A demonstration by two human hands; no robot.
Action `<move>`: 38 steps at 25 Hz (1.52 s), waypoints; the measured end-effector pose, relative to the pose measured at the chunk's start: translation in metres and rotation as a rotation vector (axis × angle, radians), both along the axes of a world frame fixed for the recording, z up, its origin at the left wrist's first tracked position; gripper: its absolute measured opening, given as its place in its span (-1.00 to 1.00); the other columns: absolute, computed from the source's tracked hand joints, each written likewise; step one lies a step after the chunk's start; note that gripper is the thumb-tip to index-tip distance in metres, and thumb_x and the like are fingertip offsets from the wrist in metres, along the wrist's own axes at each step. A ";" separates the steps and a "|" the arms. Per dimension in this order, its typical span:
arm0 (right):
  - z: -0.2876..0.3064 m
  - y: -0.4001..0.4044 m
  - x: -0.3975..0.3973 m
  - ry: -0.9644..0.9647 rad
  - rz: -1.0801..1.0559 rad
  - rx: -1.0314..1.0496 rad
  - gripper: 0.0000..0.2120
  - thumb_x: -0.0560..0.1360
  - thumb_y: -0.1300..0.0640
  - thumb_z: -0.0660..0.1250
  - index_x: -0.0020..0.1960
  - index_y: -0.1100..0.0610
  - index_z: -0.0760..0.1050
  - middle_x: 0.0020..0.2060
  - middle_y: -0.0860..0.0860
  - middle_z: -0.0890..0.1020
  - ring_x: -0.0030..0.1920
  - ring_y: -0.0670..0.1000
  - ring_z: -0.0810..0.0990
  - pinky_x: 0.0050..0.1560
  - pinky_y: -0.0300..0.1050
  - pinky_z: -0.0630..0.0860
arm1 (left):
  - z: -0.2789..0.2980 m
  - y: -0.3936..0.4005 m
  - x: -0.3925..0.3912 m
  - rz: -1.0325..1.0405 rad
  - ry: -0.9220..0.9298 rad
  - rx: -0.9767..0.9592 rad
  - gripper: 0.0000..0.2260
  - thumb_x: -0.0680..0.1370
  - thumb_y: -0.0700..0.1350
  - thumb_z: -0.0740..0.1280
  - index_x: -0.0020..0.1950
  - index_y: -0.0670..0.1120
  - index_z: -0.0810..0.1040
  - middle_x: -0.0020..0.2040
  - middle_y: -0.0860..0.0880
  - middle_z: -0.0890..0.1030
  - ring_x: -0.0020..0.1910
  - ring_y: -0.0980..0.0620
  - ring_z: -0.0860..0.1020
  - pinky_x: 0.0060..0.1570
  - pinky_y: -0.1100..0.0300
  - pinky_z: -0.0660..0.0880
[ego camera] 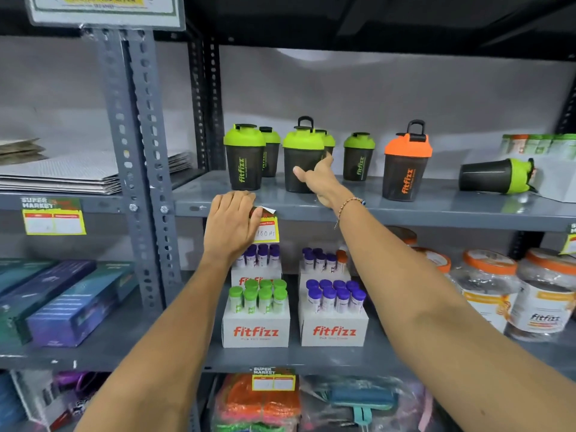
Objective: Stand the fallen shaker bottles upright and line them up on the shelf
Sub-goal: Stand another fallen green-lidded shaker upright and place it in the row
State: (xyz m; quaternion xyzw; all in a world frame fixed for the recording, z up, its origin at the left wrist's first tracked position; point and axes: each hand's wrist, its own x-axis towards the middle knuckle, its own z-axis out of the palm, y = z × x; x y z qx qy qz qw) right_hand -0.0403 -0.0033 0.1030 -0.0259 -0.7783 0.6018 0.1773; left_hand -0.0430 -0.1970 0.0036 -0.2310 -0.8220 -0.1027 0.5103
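While the left hand (232, 222) rests flat on the shelf (405, 210) edge, the right hand (319, 179) grips the upright middle shaker (300, 155) (a fallen shaker (492, 176) lies far right).

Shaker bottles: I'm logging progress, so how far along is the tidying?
Done: six shakers stand upright on the shelf. In hand: the right hand holds the middle green-lidded shaker; the left hand rests on the shelf edge. Left: one fallen shaker lies at the right.
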 end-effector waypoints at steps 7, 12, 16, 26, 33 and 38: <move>-0.004 -0.007 -0.002 -0.027 -0.185 0.188 0.12 0.35 0.09 0.55 0.52 0.27 -0.24 0.52 0.21 0.07 0.52 0.19 0.13 0.49 0.09 0.19 | -0.003 0.003 0.000 -0.007 0.028 0.040 -0.65 0.63 0.02 0.06 0.10 -0.17 0.52 0.04 -0.11 0.60 0.02 -0.12 0.51 0.09 0.08 0.27; -0.006 -0.002 -0.008 -0.024 -0.186 0.184 -0.05 0.36 0.19 0.47 0.47 0.27 -0.14 0.26 0.18 0.39 0.28 0.18 0.37 0.19 -0.03 0.43 | -0.003 0.003 0.002 0.002 0.002 0.049 -0.63 0.63 0.02 0.05 0.12 -0.19 0.53 0.06 -0.12 0.60 0.03 -0.14 0.51 0.11 0.05 0.28; -0.005 -0.007 -0.006 -0.022 -0.286 0.308 -0.10 0.30 0.10 0.58 0.37 0.28 0.05 0.40 0.23 0.25 0.38 0.21 0.32 0.35 0.05 0.37 | -0.003 0.005 0.004 -0.006 0.020 0.060 -0.63 0.63 0.01 0.06 0.12 -0.20 0.54 0.05 -0.14 0.60 0.02 -0.15 0.51 0.10 0.05 0.30; -0.006 -0.007 -0.006 -0.039 -0.265 0.310 -0.05 0.33 0.06 0.55 0.42 0.30 -0.02 0.45 0.23 0.20 0.42 0.20 0.27 0.38 0.03 0.33 | -0.004 0.006 0.003 -0.015 0.012 0.073 -0.63 0.64 0.02 0.03 0.12 -0.18 0.52 0.06 -0.13 0.59 0.05 -0.14 0.50 0.12 0.05 0.30; -0.004 -0.009 -0.006 -0.051 -0.293 0.332 0.05 0.32 0.04 0.56 0.48 0.31 -0.11 0.48 0.24 0.15 0.44 0.22 0.25 0.40 0.03 0.30 | -0.006 0.007 -0.001 -0.006 0.036 0.099 -0.65 0.63 0.02 0.05 0.13 -0.17 0.51 0.06 -0.12 0.59 0.03 -0.13 0.49 0.13 0.07 0.28; -0.007 -0.003 -0.007 -0.034 -0.253 0.266 -0.13 0.38 0.21 0.51 0.41 0.30 -0.05 0.37 0.23 0.36 0.25 0.15 0.44 0.19 -0.06 0.45 | -0.007 0.008 -0.003 0.007 0.032 0.101 -0.65 0.62 0.02 0.06 0.14 -0.17 0.51 0.07 -0.12 0.59 0.04 -0.12 0.48 0.15 0.07 0.27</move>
